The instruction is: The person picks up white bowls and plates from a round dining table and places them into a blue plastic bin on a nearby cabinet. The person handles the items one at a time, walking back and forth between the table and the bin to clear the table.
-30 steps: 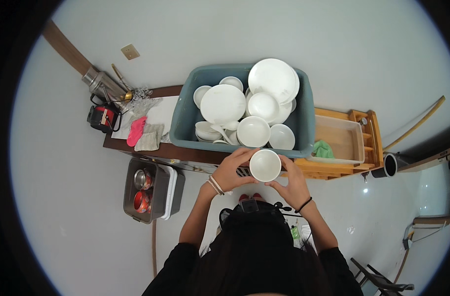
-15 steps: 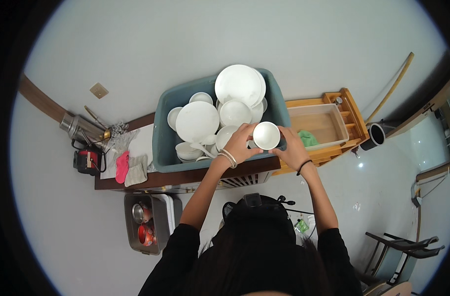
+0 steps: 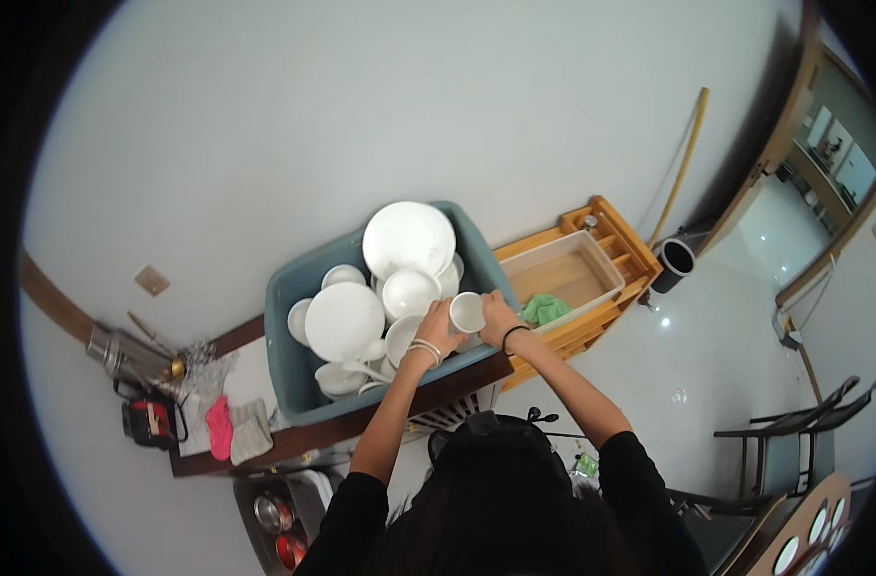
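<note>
While both hands point(image 3: 438, 326) hold cup point(image 3: 467, 313), tub point(image 3: 287, 384) holds white dishes point(image 3: 345, 322).

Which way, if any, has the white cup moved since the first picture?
Yes: the white cup has moved forward, from outside the near rim of the teal tub to beyond that rim.
</note>
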### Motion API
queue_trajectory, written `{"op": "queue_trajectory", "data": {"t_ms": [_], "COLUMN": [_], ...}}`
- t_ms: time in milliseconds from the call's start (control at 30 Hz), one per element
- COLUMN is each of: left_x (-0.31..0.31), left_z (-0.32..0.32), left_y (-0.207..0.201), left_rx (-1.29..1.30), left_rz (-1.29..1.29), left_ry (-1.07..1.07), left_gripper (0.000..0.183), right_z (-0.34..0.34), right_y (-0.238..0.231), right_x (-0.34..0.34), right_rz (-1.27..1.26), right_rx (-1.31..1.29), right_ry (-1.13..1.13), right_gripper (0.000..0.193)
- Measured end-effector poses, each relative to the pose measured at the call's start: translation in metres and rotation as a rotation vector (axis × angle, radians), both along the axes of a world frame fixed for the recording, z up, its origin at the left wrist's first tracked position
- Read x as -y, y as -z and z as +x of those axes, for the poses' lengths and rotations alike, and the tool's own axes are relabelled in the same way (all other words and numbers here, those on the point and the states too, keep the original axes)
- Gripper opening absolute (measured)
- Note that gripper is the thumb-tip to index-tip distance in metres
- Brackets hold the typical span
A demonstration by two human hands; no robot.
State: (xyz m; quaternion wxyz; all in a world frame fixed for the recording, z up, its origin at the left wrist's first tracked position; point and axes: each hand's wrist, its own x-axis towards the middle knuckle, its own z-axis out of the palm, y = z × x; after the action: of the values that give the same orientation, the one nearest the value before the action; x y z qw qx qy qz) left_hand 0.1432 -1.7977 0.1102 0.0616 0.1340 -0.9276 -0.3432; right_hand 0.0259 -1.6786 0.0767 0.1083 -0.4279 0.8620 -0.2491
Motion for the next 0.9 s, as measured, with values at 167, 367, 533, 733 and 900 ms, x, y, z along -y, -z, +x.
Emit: {"op": "queue_trajectory", "data": {"t_ms": [167, 367, 533, 733, 900], "left_x": [0.002, 0.001, -0.006, -0.008, -0.011], "left_z": [0.002, -0.006, -0.011, -0.017, -0.020], "left_y": [-0.003, -0.004, -0.008, -0.004, -0.002], "left_rx": [0.125, 0.350, 0.466, 0.489, 0.482], "left_rz": [-0.182, -0.317, -0.388, -0.440, -0.433], "left_ry": [-0.052, -0.041, -0.047, -0.070, -0.030], "left_gripper": [0.062, 0.053, 0.046, 0.036, 0.030], "right_z": [0.017, 0.020, 0.016, 0.014, 0.000], "right_y": [-0.032, -0.039, -0.029, -0.028, -0.014], "right_x": [0.004, 0.013, 0.021, 0.023, 0.026], "right_rz": [0.107, 0.287, 0.425, 0.400, 0.525], "right_rx": [0.020, 0.083, 0.089, 0.089, 0.152], "right_ry": [-0.003, -0.041, -0.030, -0.002, -0.039], "right_gripper": [0.059, 0.065, 0.063, 0.061, 0.061]}}
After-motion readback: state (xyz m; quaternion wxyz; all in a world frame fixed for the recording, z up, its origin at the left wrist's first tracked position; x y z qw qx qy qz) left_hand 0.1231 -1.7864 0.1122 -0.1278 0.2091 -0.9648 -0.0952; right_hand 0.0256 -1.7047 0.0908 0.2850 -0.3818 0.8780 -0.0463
